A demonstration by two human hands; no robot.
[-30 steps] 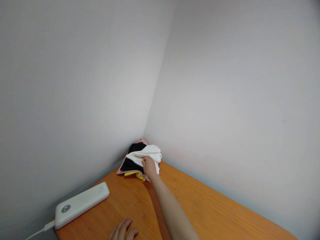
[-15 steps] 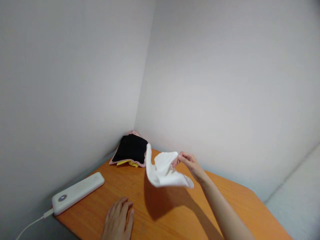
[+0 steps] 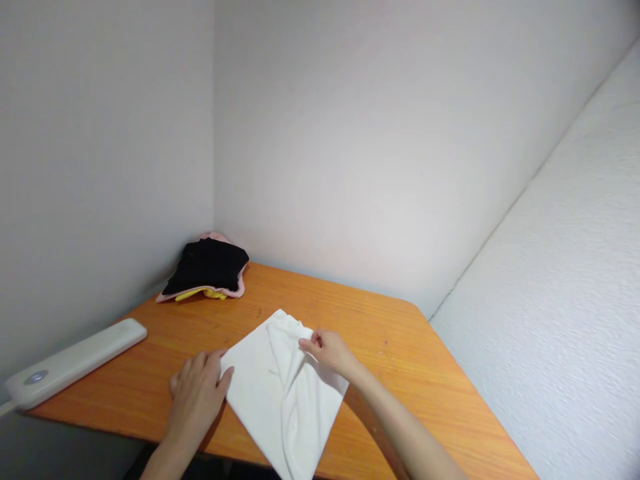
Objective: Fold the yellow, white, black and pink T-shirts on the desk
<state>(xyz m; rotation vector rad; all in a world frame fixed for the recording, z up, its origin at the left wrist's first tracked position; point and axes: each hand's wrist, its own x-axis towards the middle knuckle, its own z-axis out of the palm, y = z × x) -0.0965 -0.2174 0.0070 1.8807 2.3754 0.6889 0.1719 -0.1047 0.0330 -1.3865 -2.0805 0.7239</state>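
Both hands rest on a white cloth [image 3: 283, 393] spread near the front edge of the orange table [image 3: 400, 347], the left hand [image 3: 197, 393] pressing its left corner flat with open fingers, the right hand [image 3: 330, 350] apparently pinching a raised fold.

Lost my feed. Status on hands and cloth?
Left hand on white cloth, at its edge. Right hand pinching a fold. Cloth pile apart, in corner.

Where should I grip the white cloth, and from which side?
Probably the raised fold down its middle, pinched from the right beside the right hand; elsewhere the white cloth lies flat on the table, and the left hand covers its left edge.
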